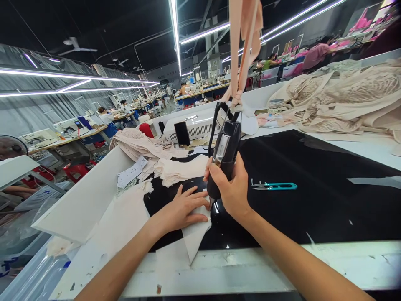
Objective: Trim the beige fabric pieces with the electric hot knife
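My right hand (230, 186) grips a black hand-held tool (224, 156) that hangs upright from beige straps (242, 50) above the table. Its tip points down near a small cream fabric piece (196, 236). My left hand (184, 207) lies flat on that fabric, fingers spread, holding it down on the glossy black table surface (328, 196). The piece droops over the table's white front edge.
Teal thread snips (275, 186) lie right of my right hand. Cream fabric pieces and paper tags (163, 165) pile up at the left. A heap of beige lace garments (344, 98) sits at the far right. A white machine (194, 125) stands behind. Other workers sit at distant sewing stations.
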`<state>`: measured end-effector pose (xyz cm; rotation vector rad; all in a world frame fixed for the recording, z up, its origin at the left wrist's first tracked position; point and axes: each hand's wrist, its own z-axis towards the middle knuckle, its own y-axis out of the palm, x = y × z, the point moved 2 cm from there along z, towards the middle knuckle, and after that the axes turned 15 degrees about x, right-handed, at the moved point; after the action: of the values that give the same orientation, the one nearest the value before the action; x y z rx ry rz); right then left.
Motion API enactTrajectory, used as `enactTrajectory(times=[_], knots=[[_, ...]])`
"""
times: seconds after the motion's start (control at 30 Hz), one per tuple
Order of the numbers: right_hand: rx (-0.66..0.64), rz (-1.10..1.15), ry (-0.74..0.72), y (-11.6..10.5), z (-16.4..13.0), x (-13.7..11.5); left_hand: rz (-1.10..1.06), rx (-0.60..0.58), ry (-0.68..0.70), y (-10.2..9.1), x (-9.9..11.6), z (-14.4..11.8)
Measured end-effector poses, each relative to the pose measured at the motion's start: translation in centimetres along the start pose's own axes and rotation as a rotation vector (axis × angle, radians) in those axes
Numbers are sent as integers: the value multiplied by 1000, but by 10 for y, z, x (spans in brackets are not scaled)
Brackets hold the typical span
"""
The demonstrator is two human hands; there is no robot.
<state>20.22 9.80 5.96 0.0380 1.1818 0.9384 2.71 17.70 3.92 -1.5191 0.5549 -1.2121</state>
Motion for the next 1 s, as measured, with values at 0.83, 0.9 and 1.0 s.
enactTrajectory(times=[0.83,0.9,1.0], knots=[[-16,-13,-36,-3,-9,2,6,39,37,3,-2,1],[-16,-16,-33,-3,-8,0,19,133,46,6,-2,-5],[-9,14,-29,-5,-7,-5,65,373,38,8,4,-23]])
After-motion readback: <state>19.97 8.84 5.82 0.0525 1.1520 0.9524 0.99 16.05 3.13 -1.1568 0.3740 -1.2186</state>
